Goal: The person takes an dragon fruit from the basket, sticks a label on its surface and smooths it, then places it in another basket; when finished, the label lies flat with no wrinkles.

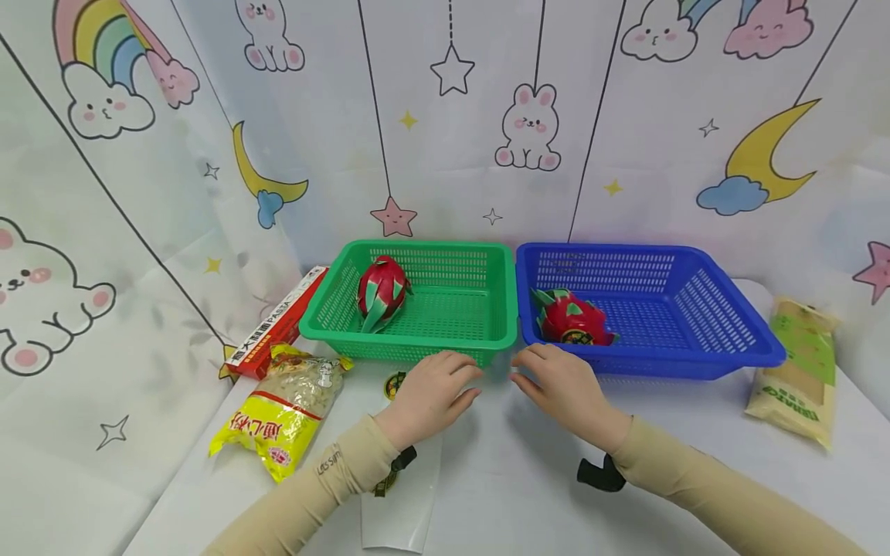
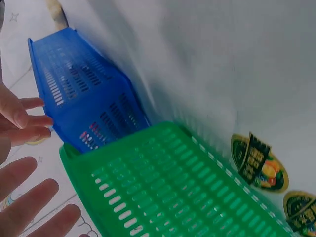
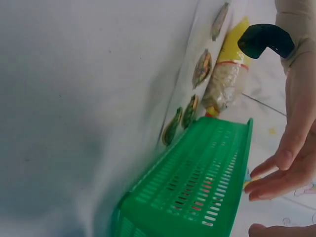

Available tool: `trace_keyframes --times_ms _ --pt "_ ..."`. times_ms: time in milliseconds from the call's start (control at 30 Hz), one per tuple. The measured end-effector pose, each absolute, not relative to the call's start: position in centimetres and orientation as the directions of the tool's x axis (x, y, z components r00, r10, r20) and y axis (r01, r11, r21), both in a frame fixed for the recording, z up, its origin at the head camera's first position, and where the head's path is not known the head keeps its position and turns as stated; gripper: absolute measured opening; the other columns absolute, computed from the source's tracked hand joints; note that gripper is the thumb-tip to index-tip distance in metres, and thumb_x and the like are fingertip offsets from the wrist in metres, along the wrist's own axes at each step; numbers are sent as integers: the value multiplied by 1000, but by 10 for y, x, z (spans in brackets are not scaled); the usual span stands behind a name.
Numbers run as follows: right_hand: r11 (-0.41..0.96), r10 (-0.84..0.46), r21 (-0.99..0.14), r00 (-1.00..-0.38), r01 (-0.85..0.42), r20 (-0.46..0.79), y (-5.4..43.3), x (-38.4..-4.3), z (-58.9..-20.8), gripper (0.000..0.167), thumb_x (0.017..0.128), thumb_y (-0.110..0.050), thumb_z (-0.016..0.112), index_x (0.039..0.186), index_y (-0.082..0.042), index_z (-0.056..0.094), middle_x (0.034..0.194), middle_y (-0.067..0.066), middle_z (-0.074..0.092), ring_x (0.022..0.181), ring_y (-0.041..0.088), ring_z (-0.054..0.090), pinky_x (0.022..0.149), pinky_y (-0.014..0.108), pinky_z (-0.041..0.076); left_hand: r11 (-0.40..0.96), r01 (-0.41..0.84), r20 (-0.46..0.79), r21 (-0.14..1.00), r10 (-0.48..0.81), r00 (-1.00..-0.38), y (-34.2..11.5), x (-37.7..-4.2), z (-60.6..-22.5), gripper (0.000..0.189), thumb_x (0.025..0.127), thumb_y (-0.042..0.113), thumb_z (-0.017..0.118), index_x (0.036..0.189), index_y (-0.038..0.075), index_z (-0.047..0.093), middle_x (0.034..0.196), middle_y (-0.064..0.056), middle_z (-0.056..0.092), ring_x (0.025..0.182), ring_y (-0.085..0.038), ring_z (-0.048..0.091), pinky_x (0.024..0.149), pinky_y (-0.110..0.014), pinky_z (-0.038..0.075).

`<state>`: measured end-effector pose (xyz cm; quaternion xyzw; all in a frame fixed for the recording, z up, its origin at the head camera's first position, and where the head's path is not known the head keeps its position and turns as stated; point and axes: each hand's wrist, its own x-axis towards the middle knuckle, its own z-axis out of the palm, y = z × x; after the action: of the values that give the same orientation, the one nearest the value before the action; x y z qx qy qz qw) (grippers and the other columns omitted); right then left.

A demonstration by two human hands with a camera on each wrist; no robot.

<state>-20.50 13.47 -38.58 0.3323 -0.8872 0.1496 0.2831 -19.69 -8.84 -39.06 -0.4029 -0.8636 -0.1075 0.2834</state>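
Both hands hover over the table just in front of two baskets, holding nothing. My left hand (image 1: 434, 394), fingers loosely bent, is nearest the front of the green basket (image 1: 417, 349); a red dragon fruit (image 1: 384, 284) with green scales lies inside at its left. Relaxed in the same way, my right hand (image 1: 566, 390) is by the front left corner of the blue basket (image 1: 667, 363). Another dragon fruit (image 1: 577, 315) lies there, bearing a dark round sticker. Beneath the left forearm is a white strip (image 1: 403, 521) with dark round fruit stickers (image 2: 259, 163), partly hidden.
On the left lie a yellow bag of pasta (image 1: 288, 405) and a red pasta box (image 1: 278, 324). A beige and green packet (image 1: 796, 371) lies at the right edge. Behind the baskets hangs a patterned curtain (image 1: 459, 154). The baskets stand side by side.
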Motion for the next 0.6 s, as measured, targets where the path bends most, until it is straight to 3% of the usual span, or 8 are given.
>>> trace_keyframes --times_ms 267,600 --pt "709 -533 -52 -582 -704 614 121 -221 -383 20 72 -16 79 86 -9 66 84 2 65 75 16 61 61 26 52 678 734 601 -34 601 -528 -101 -209 -382 18 84 20 67 100 12 64 102 -2 64 96 -17 60 81 -30 51" --pt "681 -572 -23 -551 -732 607 105 -235 -379 18 73 -12 77 86 -9 66 86 2 65 81 18 61 70 27 52 738 675 576 -3 553 -602 -117 -229 -373 18 85 19 66 101 10 65 103 -4 64 97 -19 60 83 -31 50"
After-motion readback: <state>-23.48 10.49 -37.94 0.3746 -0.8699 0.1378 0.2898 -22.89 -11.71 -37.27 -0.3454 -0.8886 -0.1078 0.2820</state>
